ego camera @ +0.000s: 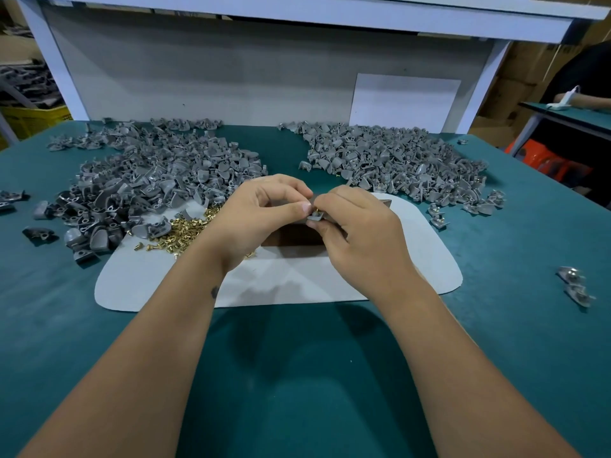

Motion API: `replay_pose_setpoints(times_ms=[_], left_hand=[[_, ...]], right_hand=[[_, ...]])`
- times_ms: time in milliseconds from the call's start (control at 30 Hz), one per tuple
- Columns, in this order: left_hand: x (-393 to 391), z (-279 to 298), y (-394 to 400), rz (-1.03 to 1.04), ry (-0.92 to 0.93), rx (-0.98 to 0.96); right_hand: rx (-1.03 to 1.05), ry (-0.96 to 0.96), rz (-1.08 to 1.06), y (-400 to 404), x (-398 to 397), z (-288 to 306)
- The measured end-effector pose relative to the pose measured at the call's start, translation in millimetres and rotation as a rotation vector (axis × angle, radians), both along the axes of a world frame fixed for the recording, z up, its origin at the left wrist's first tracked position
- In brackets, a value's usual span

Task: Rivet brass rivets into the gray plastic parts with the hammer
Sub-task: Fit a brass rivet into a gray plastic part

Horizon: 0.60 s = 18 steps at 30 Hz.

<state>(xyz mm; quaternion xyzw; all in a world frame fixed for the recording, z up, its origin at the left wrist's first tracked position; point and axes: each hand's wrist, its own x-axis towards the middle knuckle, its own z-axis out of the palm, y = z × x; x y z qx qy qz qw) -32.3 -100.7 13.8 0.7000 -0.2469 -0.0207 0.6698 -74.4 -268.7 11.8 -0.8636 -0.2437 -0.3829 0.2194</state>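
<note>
While your right hand (pixel 360 233) is pinching the gray part (pixel 314 218) above the dark block (pixel 297 238), your left hand (pixel 261 213) is pinching a brass rivet (pixel 316 211) at its hole. Fumbling could be dropping it among the loose rivets (pixel 185 228); no hammer is showing.

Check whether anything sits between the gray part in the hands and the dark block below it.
Nothing visible does. The gray part, with a brass rivet in it, is pinched between the left hand and right hand just above the dark block. The block's visible top looks bare, though the hands hide some of it.
</note>
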Motion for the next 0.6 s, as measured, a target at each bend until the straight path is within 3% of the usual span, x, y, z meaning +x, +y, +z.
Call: replay_pose_setpoints(times_ms=[267,400,500,600], left_hand=[[-2.6,1.6,-0.9,0.019,0.022,-0.018],[-3.1,-0.6,-7.6,0.107,0.022,-0.082],[-0.6,-2.7,-10.8,0.201,-0.148,0.059],[-0.9,-4.0,-15.4,0.236,-0.269,0.176]], right_hand=[[0.116,0.029,0.019,1.2,2.9,-4.8],[0.434,0.281,0.052,8.6,5.3,-4.0],[0.653,0.506,0.096,7.1,7.7,-0.7],[0.742,0.546,0.066,0.5,7.5,1.8]])
